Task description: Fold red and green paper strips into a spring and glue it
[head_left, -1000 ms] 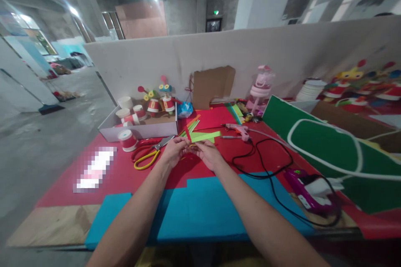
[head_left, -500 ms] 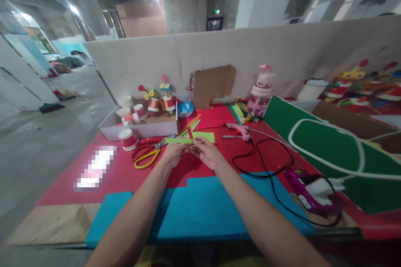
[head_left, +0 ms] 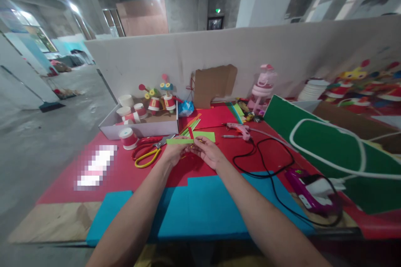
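My left hand (head_left: 174, 155) and my right hand (head_left: 209, 153) meet over the red sheet (head_left: 109, 167) in the middle of the table. Both are closed in a pinch on thin paper strips: a green strip (head_left: 179, 141) runs sideways across my fingertips and a short red strip (head_left: 190, 133) stands up between them. More green paper (head_left: 205, 135) lies flat just behind my hands. Yellow-and-red scissors (head_left: 149, 153) lie just left of my left hand.
A white box (head_left: 140, 128) with paper-cup figures stands at the back left, one cup (head_left: 127, 138) in front of it. A pink glue gun (head_left: 238, 129) and its black cord (head_left: 266, 162) lie to the right, then a purple tool (head_left: 305, 192) and a green board (head_left: 328, 150). Blue foam (head_left: 200, 208) covers the near edge.
The green strip has swung from lying flat behind my hands to lying sideways across my fingertips. Both hands stay almost in place.
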The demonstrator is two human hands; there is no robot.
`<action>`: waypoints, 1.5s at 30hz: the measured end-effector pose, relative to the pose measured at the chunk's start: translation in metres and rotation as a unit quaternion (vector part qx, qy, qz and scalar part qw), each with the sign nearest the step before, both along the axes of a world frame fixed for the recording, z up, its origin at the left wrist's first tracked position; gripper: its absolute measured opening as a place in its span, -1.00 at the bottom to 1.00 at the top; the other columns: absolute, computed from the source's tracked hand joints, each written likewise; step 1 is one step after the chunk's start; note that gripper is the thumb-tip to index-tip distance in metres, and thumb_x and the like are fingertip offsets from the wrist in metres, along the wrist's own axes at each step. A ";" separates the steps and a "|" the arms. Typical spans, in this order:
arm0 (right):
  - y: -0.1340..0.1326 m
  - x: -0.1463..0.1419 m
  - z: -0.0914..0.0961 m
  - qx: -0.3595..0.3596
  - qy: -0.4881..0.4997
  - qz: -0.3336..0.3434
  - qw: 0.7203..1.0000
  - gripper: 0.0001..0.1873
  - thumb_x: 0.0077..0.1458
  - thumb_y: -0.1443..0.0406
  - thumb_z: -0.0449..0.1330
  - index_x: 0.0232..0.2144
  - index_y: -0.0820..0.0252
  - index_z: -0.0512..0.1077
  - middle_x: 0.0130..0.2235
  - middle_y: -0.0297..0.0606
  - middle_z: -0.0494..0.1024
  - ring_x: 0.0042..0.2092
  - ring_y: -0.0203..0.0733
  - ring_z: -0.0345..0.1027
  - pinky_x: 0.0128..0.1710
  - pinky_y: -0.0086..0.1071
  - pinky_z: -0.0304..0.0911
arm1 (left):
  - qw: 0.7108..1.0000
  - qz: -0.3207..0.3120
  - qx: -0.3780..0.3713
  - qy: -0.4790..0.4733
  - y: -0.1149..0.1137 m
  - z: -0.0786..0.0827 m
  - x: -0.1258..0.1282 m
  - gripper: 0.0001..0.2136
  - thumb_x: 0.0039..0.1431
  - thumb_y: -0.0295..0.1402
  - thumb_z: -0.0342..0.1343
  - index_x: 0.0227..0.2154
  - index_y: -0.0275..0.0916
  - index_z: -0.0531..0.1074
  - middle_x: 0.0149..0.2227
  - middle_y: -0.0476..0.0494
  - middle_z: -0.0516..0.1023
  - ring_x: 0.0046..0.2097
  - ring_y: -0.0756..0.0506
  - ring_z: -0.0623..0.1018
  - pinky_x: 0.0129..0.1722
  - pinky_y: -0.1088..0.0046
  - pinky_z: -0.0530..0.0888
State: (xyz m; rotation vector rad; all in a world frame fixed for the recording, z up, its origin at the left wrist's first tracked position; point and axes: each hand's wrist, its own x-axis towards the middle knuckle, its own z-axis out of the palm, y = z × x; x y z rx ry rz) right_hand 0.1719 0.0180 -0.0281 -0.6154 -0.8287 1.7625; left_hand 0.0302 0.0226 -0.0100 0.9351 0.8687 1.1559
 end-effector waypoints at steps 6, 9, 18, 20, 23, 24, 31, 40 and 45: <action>0.002 0.000 0.001 0.005 -0.047 -0.035 0.998 -0.67 -0.23 0.23 0.42 -0.40 0.21 0.40 -0.47 -0.35 0.55 -0.42 -0.30 0.47 -0.31 -0.41 0.43 | 0.998 0.014 0.056 0.028 0.001 -0.004 0.000 -0.77 -0.31 -0.39 0.36 -0.57 -0.37 0.45 -0.62 -0.01 0.41 -0.56 0.09 0.34 -0.55 0.56 0.23; 0.004 -0.001 -0.001 0.004 -0.072 -0.070 0.995 -0.65 -0.28 0.22 0.43 -0.40 0.24 0.45 -0.48 -0.35 0.53 -0.44 -0.35 0.43 -0.34 -0.45 0.42 | 0.998 0.013 0.060 0.018 0.002 -0.007 0.000 -0.76 -0.31 -0.37 0.37 -0.55 -0.38 0.48 -0.60 -0.03 0.44 -0.54 0.07 0.36 -0.53 0.54 0.25; 0.005 -0.004 -0.002 0.018 -0.082 -0.154 0.985 -0.64 -0.32 0.22 0.42 -0.44 0.22 0.41 -0.53 -0.38 0.51 -0.45 -0.33 0.43 -0.35 -0.43 0.43 | 0.998 -0.028 0.058 0.026 -0.001 -0.003 0.004 -0.72 -0.30 -0.39 0.38 -0.46 -0.38 0.49 -0.48 -0.11 0.51 -0.47 0.03 0.44 -0.44 0.53 0.33; 0.004 -0.004 -0.001 0.019 -0.077 -0.140 0.987 -0.65 -0.32 0.23 0.42 -0.46 0.22 0.40 -0.51 -0.38 0.51 -0.46 -0.33 0.43 -0.36 -0.43 0.43 | 0.997 -0.020 0.065 0.022 -0.001 -0.003 0.005 -0.71 -0.25 -0.35 0.37 -0.43 -0.34 0.46 -0.48 -0.06 0.49 -0.47 0.04 0.44 -0.46 0.54 0.33; 0.003 -0.003 0.000 0.018 -0.085 -0.111 0.990 -0.66 -0.33 0.25 0.43 -0.49 0.22 0.38 -0.52 -0.39 0.50 -0.48 -0.35 0.43 -0.38 -0.46 0.42 | 0.996 0.014 0.074 0.037 0.000 -0.007 0.004 -0.71 -0.20 -0.28 0.35 -0.46 -0.31 0.39 -0.56 0.01 0.43 -0.52 0.05 0.41 -0.51 0.57 0.30; 0.003 -0.003 0.000 0.015 -0.086 -0.108 0.990 -0.65 -0.34 0.25 0.43 -0.48 0.22 0.38 -0.53 -0.40 0.50 -0.48 -0.35 0.43 -0.39 -0.47 0.42 | 0.996 0.017 0.074 0.048 0.001 -0.008 0.004 -0.71 -0.19 -0.27 0.34 -0.47 -0.31 0.38 -0.57 0.02 0.41 -0.53 0.06 0.40 -0.53 0.57 0.29; 0.003 -0.003 0.001 -0.010 -0.071 -0.112 0.991 -0.64 -0.32 0.21 0.44 -0.48 0.23 0.39 -0.56 -0.40 0.47 -0.49 -0.35 0.42 -0.43 -0.47 0.43 | 0.995 0.017 0.068 0.071 0.002 -0.012 0.002 -0.72 -0.20 -0.31 0.33 -0.46 -0.30 0.37 -0.57 0.03 0.41 -0.54 0.06 0.40 -0.52 0.57 0.30; 0.003 -0.001 0.004 -0.026 -0.041 -0.115 0.992 -0.66 -0.32 0.25 0.45 -0.49 0.20 0.39 -0.57 -0.40 0.48 -0.50 -0.33 0.44 -0.44 -0.47 0.44 | 0.996 0.020 0.078 0.038 0.001 -0.011 0.005 -0.75 -0.19 -0.32 0.31 -0.52 -0.28 0.33 -0.62 0.05 0.37 -0.55 0.06 0.37 -0.51 0.56 0.27; 0.002 -0.001 0.005 -0.015 -0.044 -0.106 0.993 -0.67 -0.29 0.23 0.43 -0.48 0.20 0.40 -0.54 -0.40 0.49 -0.48 -0.34 0.44 -0.40 -0.47 0.45 | 0.996 0.030 0.069 0.044 0.001 -0.009 0.004 -0.73 -0.22 -0.32 0.32 -0.53 -0.28 0.33 -0.61 0.04 0.38 -0.56 0.06 0.38 -0.52 0.55 0.27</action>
